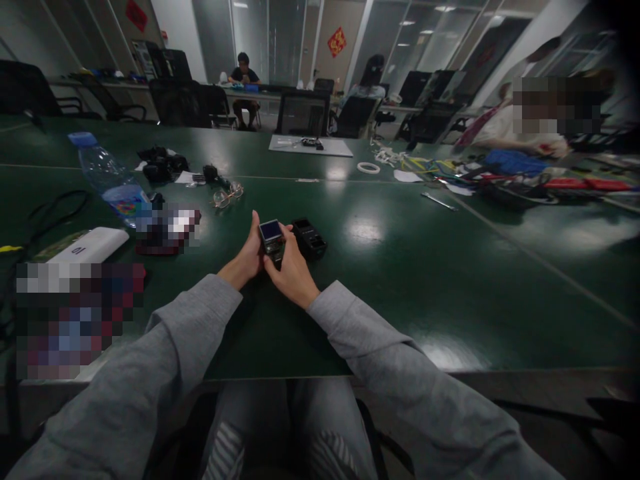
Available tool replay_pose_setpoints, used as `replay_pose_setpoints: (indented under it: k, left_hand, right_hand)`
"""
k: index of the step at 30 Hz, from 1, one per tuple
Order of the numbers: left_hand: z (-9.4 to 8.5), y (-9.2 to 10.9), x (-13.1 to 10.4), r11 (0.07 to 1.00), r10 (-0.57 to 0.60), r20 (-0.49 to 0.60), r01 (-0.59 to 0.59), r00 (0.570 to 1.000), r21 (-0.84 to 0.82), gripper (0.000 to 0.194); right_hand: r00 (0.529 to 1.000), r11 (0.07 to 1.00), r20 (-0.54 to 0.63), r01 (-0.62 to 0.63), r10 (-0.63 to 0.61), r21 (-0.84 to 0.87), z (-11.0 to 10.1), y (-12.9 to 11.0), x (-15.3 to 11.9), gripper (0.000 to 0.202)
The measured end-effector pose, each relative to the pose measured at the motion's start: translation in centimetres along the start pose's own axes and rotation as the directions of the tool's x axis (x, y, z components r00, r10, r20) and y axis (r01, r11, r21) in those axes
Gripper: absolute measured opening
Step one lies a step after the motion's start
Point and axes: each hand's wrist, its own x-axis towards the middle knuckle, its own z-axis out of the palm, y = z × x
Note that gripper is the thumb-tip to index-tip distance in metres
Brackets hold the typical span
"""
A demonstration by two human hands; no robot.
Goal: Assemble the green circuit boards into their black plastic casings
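If loosened at the right, liable, by judgement, to tip onto tabletop (450, 280): small blue-screened handheld device (273, 238), at dial's centre in head view, between left hand (245, 259) and right hand (294, 265). Right thumb and fingers: bent, pinching device edges; left thumb: straight alongside; other left fingers: mostly hidden, cannot tell how pressed. Second risk: stray knock to black device (311, 239), just beside right fingers at three o'clock, from careless wrist swing. Surface: glossy dark green, seamed, glare-patched. At ten, eyeglasses (229, 195); between nine and ten, plastic bottle (117, 190); at nine, white power bank (90, 248); at one, pale board (310, 147); past two, coloured clutter (515, 163). Room: dim, office-like, well beyond tabletop; mesh chair (303, 115) between twelve and one, seated person (244, 73) near twelve, glass partitions (275, 40) behind, red diamond ornament (337, 42) towards one.
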Motion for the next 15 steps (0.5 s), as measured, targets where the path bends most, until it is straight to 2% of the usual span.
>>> replay_pose_setpoints:
  k: [4, 7, 10, 12, 15]
  left_hand:
    - [0.3, 0.1, 0.1, 0.998, 0.065, -0.019, -0.065, 0.998, 0.014, 0.082]
    - [0.6, -0.4, 0.1, 0.982, 0.171, -0.091, -0.163, 0.981, 0.094, 0.068]
    - [0.7, -1.3, -0.1, 0.913, 0.360, -0.208, -0.297, 0.909, 0.281, 0.053]
    - [0.6, -1.7, -0.3, 0.848, 0.452, -0.212, -0.342, 0.867, 0.405, 0.055]
    - [0.1, -1.7, -0.2, 0.786, 0.498, -0.184, -0.352, 0.847, 0.507, 0.055]
  right_hand:
    - [0.998, 0.999, -0.050, -0.043, 0.044, 0.028, 0.3, 1.1, 0.5, 0.062]
    - [0.996, 0.997, -0.062, -0.064, 0.066, 0.037, 0.3, 1.9, 0.8, 0.059]
    - [0.994, 0.996, -0.077, -0.078, 0.082, 0.048, 0.3, 2.4, 0.9, 0.057]
    - [0.992, 0.995, -0.090, -0.084, 0.088, 0.048, 0.3, 2.5, 0.9, 0.056]
    - [0.992, 0.996, -0.084, -0.090, 0.092, 0.030, 0.4, 2.5, 0.8, 0.055]
